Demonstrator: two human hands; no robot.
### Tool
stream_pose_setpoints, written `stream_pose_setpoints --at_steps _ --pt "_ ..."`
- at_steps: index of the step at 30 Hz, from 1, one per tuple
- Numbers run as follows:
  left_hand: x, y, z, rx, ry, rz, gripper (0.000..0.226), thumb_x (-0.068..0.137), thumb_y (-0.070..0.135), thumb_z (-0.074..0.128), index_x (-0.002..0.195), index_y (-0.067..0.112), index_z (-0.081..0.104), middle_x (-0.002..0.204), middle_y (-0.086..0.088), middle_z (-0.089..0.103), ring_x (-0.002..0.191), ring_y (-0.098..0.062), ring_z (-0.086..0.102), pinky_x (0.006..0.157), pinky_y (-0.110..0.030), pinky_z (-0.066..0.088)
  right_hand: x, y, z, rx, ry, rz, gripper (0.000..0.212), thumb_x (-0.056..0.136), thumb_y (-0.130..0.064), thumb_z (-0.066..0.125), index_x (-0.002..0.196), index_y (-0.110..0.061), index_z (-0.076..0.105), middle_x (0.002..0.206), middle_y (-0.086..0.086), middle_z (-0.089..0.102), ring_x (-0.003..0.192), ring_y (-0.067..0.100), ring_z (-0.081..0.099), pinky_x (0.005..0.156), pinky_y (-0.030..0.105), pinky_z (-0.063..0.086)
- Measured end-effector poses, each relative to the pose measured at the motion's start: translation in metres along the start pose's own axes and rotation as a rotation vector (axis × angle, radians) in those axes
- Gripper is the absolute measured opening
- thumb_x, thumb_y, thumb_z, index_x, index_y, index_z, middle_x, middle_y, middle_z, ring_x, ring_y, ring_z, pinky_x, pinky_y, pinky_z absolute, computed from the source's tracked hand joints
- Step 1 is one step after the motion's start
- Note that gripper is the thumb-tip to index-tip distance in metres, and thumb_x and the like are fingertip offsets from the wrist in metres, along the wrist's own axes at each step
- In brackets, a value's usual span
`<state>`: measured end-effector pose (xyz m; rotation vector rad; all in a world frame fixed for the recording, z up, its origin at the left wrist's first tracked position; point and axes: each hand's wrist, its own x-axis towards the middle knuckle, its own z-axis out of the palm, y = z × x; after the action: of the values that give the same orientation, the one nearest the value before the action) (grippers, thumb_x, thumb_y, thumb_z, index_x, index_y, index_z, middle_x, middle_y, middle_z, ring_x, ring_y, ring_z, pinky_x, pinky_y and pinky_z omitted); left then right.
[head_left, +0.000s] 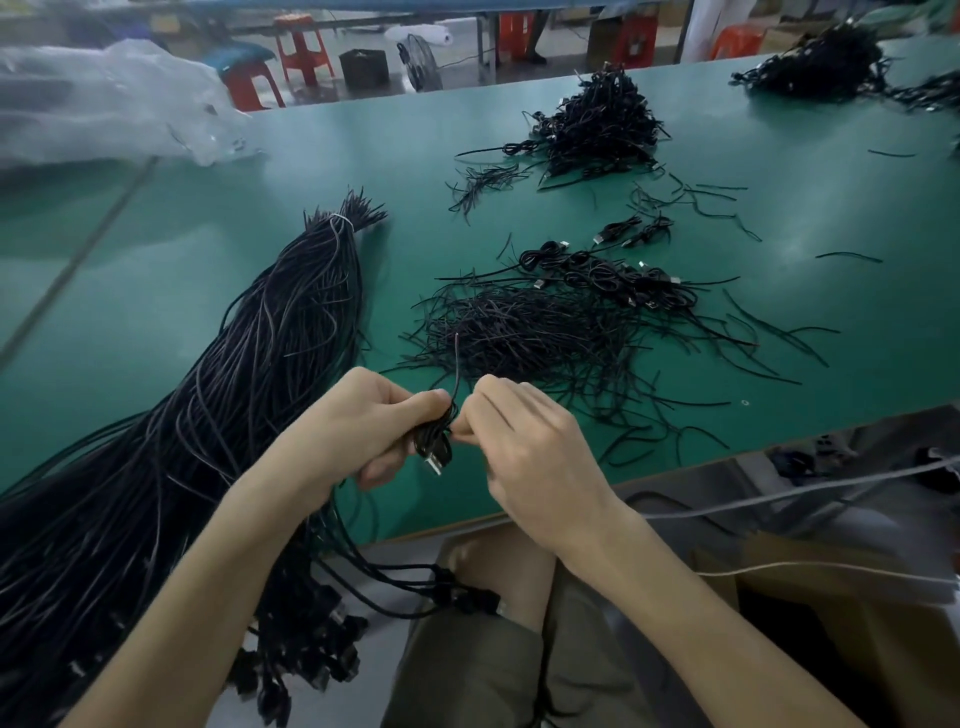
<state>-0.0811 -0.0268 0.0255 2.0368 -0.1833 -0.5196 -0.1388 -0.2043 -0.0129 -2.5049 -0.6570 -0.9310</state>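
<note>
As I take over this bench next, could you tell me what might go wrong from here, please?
1. The left hand alone grips the coiled cable while the right hand pinches the tie; a slip could let the coil spring open.
2. The big cable bundle hangs over the table edge and might slide off.
3. The loose ties lie close to the hands and could be swept off.

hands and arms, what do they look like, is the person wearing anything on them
Two bare hands, left hand and right hand, with no gloves, rings or watch in view. The left forearm and right forearm are bare to the frame's edge, no sleeves show.
</note>
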Motion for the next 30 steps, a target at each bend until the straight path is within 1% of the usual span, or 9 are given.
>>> stream_pose_setpoints --at_steps 2,5,8,10,13,16,21,25,30 --pt "-0.002 -0.001 0.001 -0.007 -0.009 -0.011 0.065 0.1 0.046 0.059 0.069 -0.011 0.064 0.035 -0.008 0.043 0.029 -0.019 0.034 0.04 -0.019 0.033 0.003 0.003 -0.001 0.066 -0.047 0.085 0.018 0.09 0.009 0.066 0.081 -0.004 0.059 0.081 0.007 0.057 0.071 0.026 0.056 0.067 0.039 0.05" --pt "-0.005 -0.004 -0.004 0.111 0.125 0.005 0.057 0.103 0.051 0.05 0.065 0.011 0.064 0.049 -0.006 0.064 0.037 -0.022 0.053 0.046 -0.024 0.041 0.022 0.018 -0.01 0.37 -0.061 0.477 0.015 0.094 -0.004 0.068 0.083 -0.013 0.064 0.086 -0.003 0.064 0.077 0.011 0.062 0.074 0.032 0.053" --pt "-0.008 -0.019 -0.019 0.707 0.496 -0.027 0.044 0.105 0.056 0.04 0.089 0.02 0.059 0.076 0.004 0.068 0.059 -0.02 0.057 0.059 -0.034 0.041 0.055 0.058 -0.023 0.434 0.097 0.723 0.018 0.096 -0.011 0.068 0.086 -0.025 0.064 0.082 -0.011 0.066 0.059 0.001 0.057 0.058 0.024 0.048" --pt "-0.01 -0.026 -0.028 0.907 0.592 -0.114 0.039 0.105 0.054 0.041 0.103 0.017 0.053 0.097 -0.002 0.055 0.074 -0.022 0.051 0.063 -0.039 0.036 0.077 0.093 -0.029 0.443 0.135 0.86 0.01 0.1 -0.017 0.064 0.108 -0.013 0.068 0.09 -0.005 0.069 0.057 0.002 0.06 0.061 0.027 0.053" --pt "-0.007 -0.033 -0.031 1.021 0.504 -0.268 0.049 0.104 0.052 0.047 0.112 0.004 0.047 0.117 -0.017 0.046 0.1 -0.036 0.055 0.066 -0.042 0.037 0.091 0.129 -0.031 0.604 0.03 1.117 0.061 0.104 -0.021 0.06 0.154 0.001 0.033 0.118 0.006 0.065 0.081 0.018 0.074 0.078 0.037 0.063" --pt "-0.002 -0.038 -0.034 1.073 0.48 -0.3 0.043 0.102 0.048 0.054 0.099 0.007 0.041 0.11 -0.014 0.044 0.074 -0.029 0.05 0.061 -0.041 0.036 0.078 0.126 -0.022 0.543 -0.056 1.046 0.069 0.102 -0.01 0.057 0.159 0.001 0.019 0.114 0.004 0.068 0.08 0.021 0.075 0.071 0.034 0.061" --pt "0.004 -0.038 -0.047 1.007 0.452 -0.26 0.036 0.102 0.042 0.06 0.083 0.012 0.053 0.08 -0.003 0.054 0.062 -0.021 0.049 0.06 -0.036 0.039 0.043 0.1 -0.005 0.479 -0.059 0.898 0.039 0.101 -0.007 0.058 0.139 -0.006 0.054 0.095 -0.007 0.072 0.072 0.009 0.072 0.061 0.022 0.053" --pt "-0.005 -0.03 -0.031 0.954 0.403 0.109 0.036 0.1 0.038 0.062 0.072 0.021 0.048 0.079 0.006 0.048 0.069 -0.015 0.051 0.06 -0.031 0.035 0.031 0.063 -0.003 0.425 -0.125 0.658 0.035 0.099 -0.008 0.062 0.134 -0.013 0.062 0.108 -0.004 0.067 0.089 0.001 0.063 0.078 0.01 0.047" --pt "-0.002 -0.007 -0.001 0.966 0.264 0.316 0.035 0.1 0.028 0.064 0.074 0.026 0.041 0.084 0.008 0.048 0.079 -0.021 0.055 0.065 -0.032 0.03 0.028 0.023 0.005 0.358 -0.4 0.262 0.057 0.097 -0.009 0.065 0.151 -0.019 0.048 0.147 -0.005 0.05 0.136 0.011 0.036 0.117 0.023 0.03"
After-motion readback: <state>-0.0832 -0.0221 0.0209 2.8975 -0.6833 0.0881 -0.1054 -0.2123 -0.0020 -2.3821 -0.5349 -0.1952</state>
